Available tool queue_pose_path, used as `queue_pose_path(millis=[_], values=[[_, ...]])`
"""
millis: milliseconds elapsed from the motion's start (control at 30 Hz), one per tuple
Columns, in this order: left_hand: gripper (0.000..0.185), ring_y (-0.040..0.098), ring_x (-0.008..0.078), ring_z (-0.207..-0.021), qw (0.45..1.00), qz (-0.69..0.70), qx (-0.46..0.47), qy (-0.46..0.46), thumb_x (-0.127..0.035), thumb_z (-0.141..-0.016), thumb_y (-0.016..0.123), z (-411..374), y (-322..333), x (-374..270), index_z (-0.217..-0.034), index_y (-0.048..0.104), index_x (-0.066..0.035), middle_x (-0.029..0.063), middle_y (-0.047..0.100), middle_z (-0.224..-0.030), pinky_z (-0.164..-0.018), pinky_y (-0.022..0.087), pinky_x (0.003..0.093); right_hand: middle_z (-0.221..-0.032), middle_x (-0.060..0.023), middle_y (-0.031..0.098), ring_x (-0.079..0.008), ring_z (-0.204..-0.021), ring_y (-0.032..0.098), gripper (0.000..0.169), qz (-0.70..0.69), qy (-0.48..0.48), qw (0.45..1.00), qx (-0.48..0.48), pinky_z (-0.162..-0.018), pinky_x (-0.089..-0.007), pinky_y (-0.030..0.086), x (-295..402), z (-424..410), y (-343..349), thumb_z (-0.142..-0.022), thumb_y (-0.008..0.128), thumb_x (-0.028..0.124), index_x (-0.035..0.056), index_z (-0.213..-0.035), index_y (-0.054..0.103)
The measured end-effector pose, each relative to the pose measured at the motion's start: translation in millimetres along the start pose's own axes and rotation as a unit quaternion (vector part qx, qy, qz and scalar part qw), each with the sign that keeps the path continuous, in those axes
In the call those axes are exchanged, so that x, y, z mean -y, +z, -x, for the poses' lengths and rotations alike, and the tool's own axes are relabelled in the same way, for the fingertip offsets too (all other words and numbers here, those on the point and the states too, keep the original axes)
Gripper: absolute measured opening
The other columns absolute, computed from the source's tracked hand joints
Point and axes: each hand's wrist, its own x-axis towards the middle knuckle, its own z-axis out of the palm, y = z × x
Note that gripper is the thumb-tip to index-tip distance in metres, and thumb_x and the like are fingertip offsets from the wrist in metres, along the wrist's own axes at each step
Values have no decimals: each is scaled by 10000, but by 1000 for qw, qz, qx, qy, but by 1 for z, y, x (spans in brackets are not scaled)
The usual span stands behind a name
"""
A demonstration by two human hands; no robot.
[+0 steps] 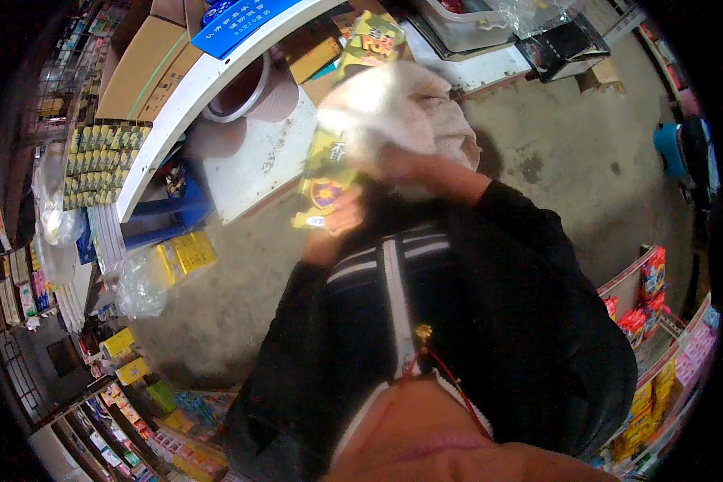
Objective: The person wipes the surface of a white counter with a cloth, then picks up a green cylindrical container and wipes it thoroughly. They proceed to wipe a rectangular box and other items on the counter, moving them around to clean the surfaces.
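My left hand (344, 212) grips the near end of a long yellow-green printed package (327, 175), which lies slantwise before my chest. A pale, crumpled cloth (452, 120) covers the middle of the package. My right hand (400, 165) is closed on the cloth's near edge; it is blurred, and its fingers are partly hidden by the cloth. The package's far end, with red and yellow print, shows beyond the cloth.
A white counter (277, 150) holds a round tub (238, 90). Cardboard boxes (153, 66) stand at upper left, a clear plastic bin (473, 27) at the top. Red packets (638, 313) fill a low rack at right; shelves of goods line the left.
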Motion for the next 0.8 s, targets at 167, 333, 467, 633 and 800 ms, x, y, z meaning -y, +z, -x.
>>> queue_pose_path(millis=[167,333,467,633,800], values=[[307,452,144,-475,993,-25,-94,70,-230,-857,528,45,7,15,-1101,424,-76,96,531,-740,-462,375,244,-1138,-149,538,-288,-1043,513,391,370,-325,866,-88,-905,-448,375,19,11,32,-812,561,285,90,-1149,540],[284,451,140,-471,993,-36,-88,74,-229,-858,523,51,6,15,-1079,432,-76,88,531,-731,-459,374,243,-1059,-142,532,-295,-988,512,346,280,-281,916,-61,-852,-432,387,21,9,21,-784,560,250,85,-1088,542],[265,451,137,-468,997,-22,-53,60,-228,-859,519,45,1,9,-1061,438,-76,83,531,-723,-457,372,242,-996,-136,528,-301,-944,512,310,223,-198,948,-110,-810,-419,396,43,0,-8,-762,559,222,81,-1038,543],[243,450,133,-465,998,-20,-30,59,-227,-860,513,44,4,9,-1039,446,-77,76,531,-714,-454,371,241,-917,-128,522,-308,-889,511,266,104,-115,972,-173,-758,-403,408,88,-13,-56,-734,558,187,76,-976,545],[222,450,129,-461,999,-14,-8,38,-226,-862,508,32,2,7,-1016,453,-77,68,530,-704,-451,370,239,-894,-128,513,-312,-878,503,255,91,-67,970,-216,-745,-391,405,99,-13,-86,-727,553,178,70,-958,540]])
